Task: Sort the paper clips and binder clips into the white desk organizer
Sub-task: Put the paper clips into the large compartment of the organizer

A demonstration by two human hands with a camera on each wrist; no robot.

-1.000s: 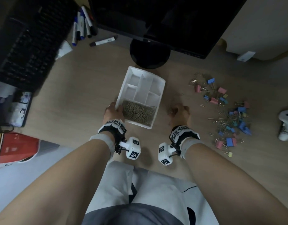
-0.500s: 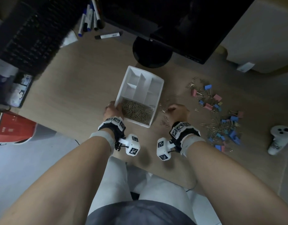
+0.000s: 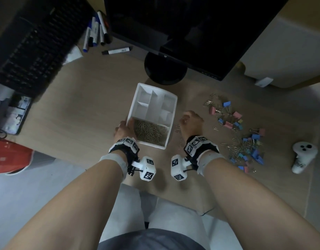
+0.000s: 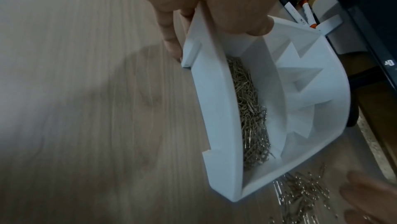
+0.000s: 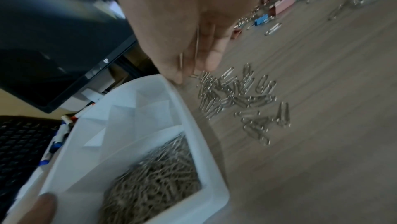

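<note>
The white desk organizer (image 3: pixel 157 89) stands mid-table, its near long compartment full of paper clips (image 3: pixel 150 131). My left hand (image 3: pixel 126 124) grips its near left corner, thumb inside the wall (image 4: pixel 217 101) and fingers outside. My right hand (image 3: pixel 182 121) hovers just right of the organizer with its fingers curled, and a few paper clips (image 5: pixel 196 40) are pinched in it. Under it, loose paper clips (image 5: pixel 236 96) lie on the wood against the organizer's rim (image 5: pixel 191 125). Pink and blue binder clips (image 3: pixel 229 116) mixed with more paper clips (image 3: pixel 242 147) are scattered further right.
A monitor's round stand (image 3: pixel 165 69) sits right behind the organizer. A black keyboard (image 3: pixel 29 47) and several markers (image 3: pixel 96 31) are at the back left. A white controller (image 3: pixel 302 157) lies at the far right. The table's near edge runs just behind my wrists.
A bunch of loose paper clips has appeared between my right hand and the organizer. The right hand has shifted slightly toward the organizer. The left hand keeps its hold on the corner.
</note>
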